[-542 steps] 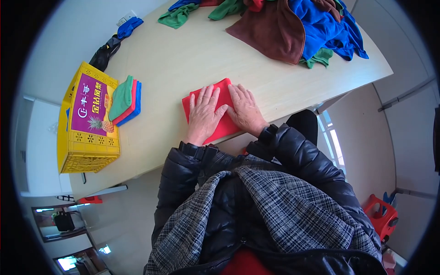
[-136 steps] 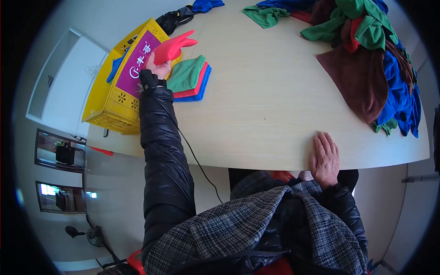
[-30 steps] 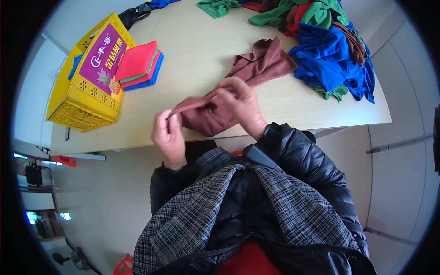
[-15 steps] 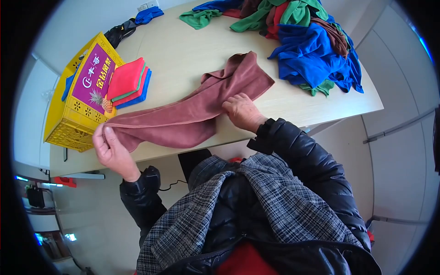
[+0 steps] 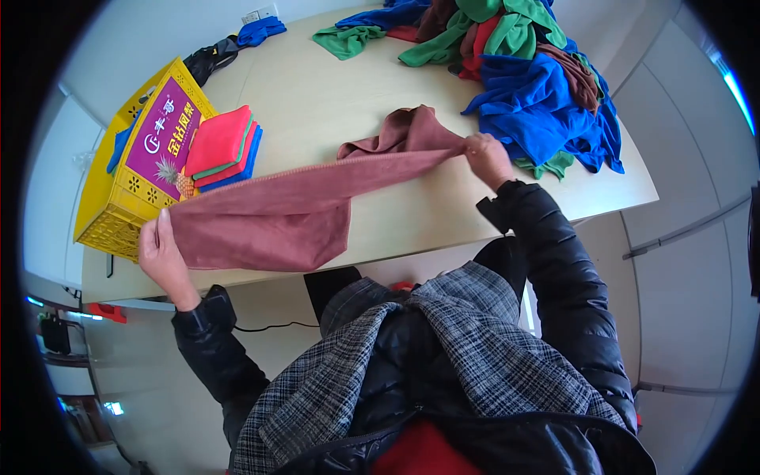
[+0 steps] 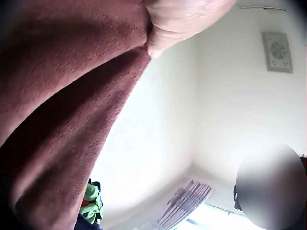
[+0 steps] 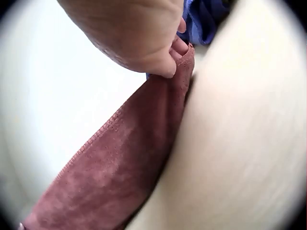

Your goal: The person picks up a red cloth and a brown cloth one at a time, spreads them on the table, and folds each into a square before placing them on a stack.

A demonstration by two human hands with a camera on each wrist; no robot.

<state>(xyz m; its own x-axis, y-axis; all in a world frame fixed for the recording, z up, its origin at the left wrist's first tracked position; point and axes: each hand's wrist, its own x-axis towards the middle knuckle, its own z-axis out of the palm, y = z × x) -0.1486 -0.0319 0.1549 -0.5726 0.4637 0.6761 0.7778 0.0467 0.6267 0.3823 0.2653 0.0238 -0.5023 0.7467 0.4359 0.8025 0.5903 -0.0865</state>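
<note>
A brown cloth (image 5: pixel 269 214) is stretched between both hands above the table's front part, its upper edge nearly straight and its far portion lying crumpled on the table. The left hand (image 5: pixel 168 257) pinches one corner near the yellow crate; in the left wrist view part of that hand (image 6: pixel 184 21) grips the cloth (image 6: pixel 72 72). At the other end, the right hand (image 5: pixel 488 161) pinches the edge beside the blue cloths. Thumb and fingers of the right hand (image 7: pixel 139 36) close on the corner of the cloth (image 7: pixel 120 158) in the right wrist view.
A yellow crate (image 5: pixel 119 210) stands at the left, with a stack of folded cloths (image 5: pixel 222 142) against it, red on top. A heap of blue, green, red and brown cloths (image 5: pixel 522 103) lies at the back right. A black item (image 5: pixel 210 59) rests near the wall.
The brown cloth was bunched between the hands and is now drawn out wide. The left hand has moved left and the right hand right, onto the cloth's far end.
</note>
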